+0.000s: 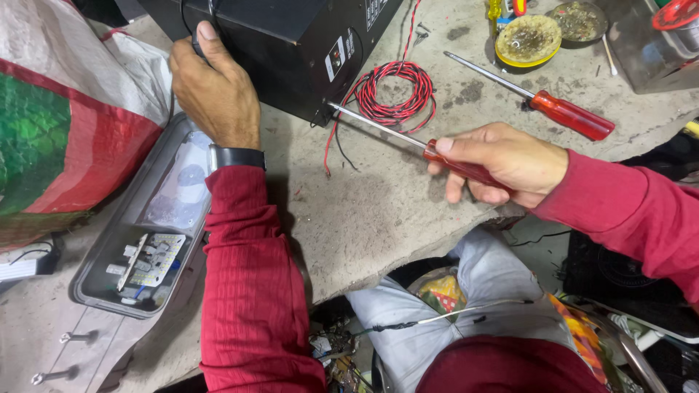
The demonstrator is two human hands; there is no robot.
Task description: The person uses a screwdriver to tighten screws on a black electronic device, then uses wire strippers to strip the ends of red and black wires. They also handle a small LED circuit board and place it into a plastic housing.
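A black box-shaped device [291,40] stands on the concrete bench [378,204]. My left hand [212,87] presses flat against the box's left side, a dark watch at the wrist. My right hand [502,164] grips the red handle of a long screwdriver [408,140]. Its metal tip touches the lower right corner of the box. A coil of red and black wire [393,91] lies beside that corner, right behind the shaft.
A second red-handled screwdriver [546,102] lies at the back right, near two round tins [528,40] of residue. A grey lamp housing [142,233] with a circuit board sits at the left edge, beside a woven bag [65,131]. The bench edge runs just before my knees.
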